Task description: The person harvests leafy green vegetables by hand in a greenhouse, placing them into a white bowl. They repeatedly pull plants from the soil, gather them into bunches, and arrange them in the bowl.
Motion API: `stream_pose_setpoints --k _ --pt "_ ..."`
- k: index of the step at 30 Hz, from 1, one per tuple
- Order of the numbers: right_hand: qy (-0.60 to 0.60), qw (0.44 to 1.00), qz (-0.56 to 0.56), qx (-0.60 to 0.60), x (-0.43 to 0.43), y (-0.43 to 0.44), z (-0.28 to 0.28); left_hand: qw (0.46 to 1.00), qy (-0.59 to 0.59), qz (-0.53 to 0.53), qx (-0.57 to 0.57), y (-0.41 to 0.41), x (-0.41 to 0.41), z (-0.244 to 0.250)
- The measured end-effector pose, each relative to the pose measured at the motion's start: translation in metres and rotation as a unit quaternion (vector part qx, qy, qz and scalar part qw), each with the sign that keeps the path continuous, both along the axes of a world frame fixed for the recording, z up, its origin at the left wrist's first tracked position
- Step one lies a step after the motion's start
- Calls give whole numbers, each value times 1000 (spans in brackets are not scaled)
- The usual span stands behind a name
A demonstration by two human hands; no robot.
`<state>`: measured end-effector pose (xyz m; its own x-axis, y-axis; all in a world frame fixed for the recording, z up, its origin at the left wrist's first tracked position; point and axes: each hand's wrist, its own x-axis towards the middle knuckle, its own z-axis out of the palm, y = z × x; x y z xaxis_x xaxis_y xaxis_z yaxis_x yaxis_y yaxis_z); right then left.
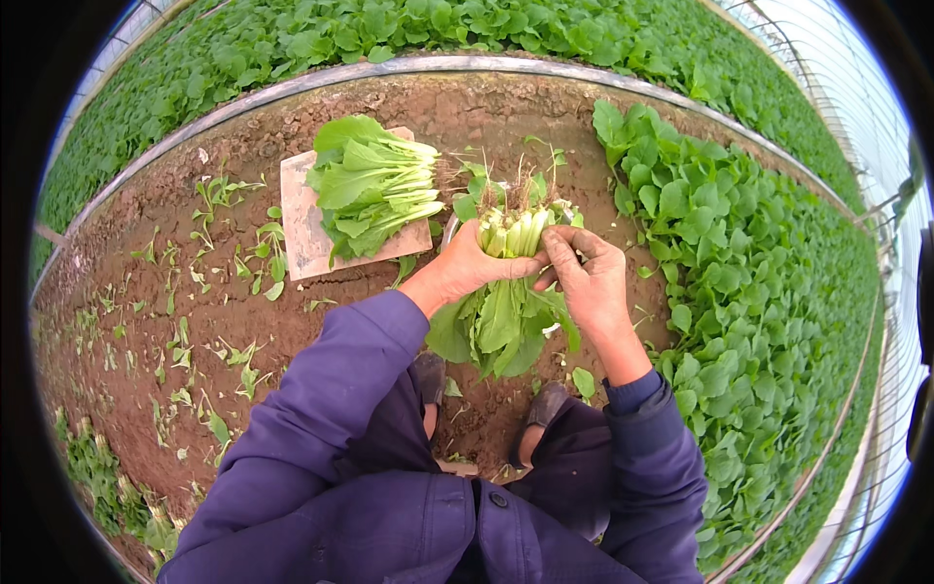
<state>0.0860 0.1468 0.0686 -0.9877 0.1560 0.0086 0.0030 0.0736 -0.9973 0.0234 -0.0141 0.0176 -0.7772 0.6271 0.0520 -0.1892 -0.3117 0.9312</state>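
Note:
My left hand is wrapped around a bunch of leafy greens, thumb across the pale stems. The bunch hangs leaves down towards me, its stem ends facing away. My right hand is at the right side of the same bunch, thumb and fingers pinched together at the stems; whether something small is between them is hidden. Thin roots show just beyond the stem ends. To the left, a second pile of greens lies on a worn flat board, its roots pointing right.
Growing greens stand densely along the right. A pale edging strip curves across the far side, with more crop beyond it. Loose leaves are scattered over the bare soil. Several cut bunches lie at lower left.

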Motion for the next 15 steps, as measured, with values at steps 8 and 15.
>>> stream_pose_setpoints --k 8,15 --pt "-11 993 -99 68 26 96 33 999 34 -3 20 -9 -8 9" --pt "-270 910 -314 31 189 199 -134 996 19 -17 82 -20 -11 14"
